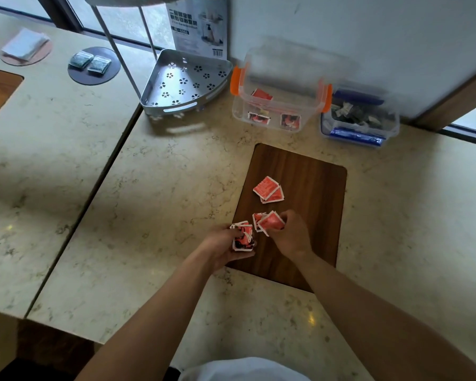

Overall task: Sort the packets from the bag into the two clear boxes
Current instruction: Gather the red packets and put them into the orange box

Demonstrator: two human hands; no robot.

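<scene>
Your left hand (226,243) was cupped palm-up at the near-left edge of the wood inlay (313,174), fingers curled round a stack of red packets (243,237) — clamped on it, stack upright in the palm. Your right hand (290,232) sat just beside it over the inlay, thumb & fingertips pinched on a red packet (271,221), w/ another one or two fanned behind it, touching. Two more loose red packets (268,189) lay overlapped on the inlay, farther from you, apart from both hands. At the back by the wall, the orange-latched clear box (279,105) stood w/ red packets inside, lid tipped up behind. Right beside it, the blue-latched clear box (359,119) held dark packets. Metal corner rack (184,81) stood left of the boxes on the marble counter (162,188). Couldn't see a bag anywhere.
</scene>
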